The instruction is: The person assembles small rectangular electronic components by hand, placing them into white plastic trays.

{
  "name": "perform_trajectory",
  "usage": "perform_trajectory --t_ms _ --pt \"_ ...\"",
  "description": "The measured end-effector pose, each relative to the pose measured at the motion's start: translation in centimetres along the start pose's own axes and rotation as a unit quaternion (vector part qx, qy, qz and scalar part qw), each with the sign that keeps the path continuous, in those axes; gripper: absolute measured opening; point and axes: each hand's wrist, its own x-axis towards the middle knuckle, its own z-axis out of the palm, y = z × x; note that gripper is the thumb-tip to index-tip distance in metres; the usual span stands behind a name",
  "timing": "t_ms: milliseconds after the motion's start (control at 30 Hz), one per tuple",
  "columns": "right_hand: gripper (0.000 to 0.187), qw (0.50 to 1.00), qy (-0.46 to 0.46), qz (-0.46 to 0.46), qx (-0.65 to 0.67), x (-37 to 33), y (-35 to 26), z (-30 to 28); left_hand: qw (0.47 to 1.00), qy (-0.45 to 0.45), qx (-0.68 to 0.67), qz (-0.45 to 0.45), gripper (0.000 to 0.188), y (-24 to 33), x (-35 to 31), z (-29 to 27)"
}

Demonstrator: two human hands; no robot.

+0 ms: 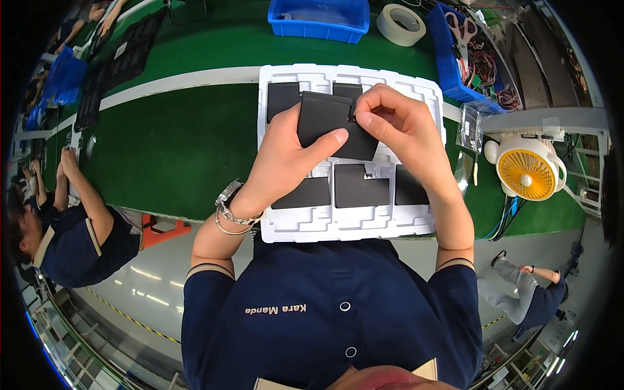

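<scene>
In the head view, at the centre of the frame, the left hand [286,159] is closed around a flat dark pad [333,125], its thumb lying across the pad's face. The right hand [396,123] pinches the pad's upper right edge between thumb and forefinger. The pad is held just above a white moulded tray [354,224] holding more dark pads, on a green table [175,143]. A yellow fan [526,168] stands at the right; a tape roll [401,24] lies at the top.
</scene>
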Motion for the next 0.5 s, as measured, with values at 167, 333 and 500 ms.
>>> perform_trajectory --t_ms 167,333,500 --pt "0.013 0.995 0.015 0.062 0.079 0.0 -0.1 0.5 0.999 0.017 0.041 0.026 0.027 0.1 -0.1 0.2" --pt "0.011 0.995 0.055 -0.015 0.076 -0.1 1.0 1.7 0.999 0.017 0.038 0.029 0.026 0.1 0.0 0.2" --pt "0.008 0.996 0.055 -0.045 0.057 0.0 1.1 1.6 0.999 0.017 0.041 0.027 0.026 0.0 -0.3 0.0"
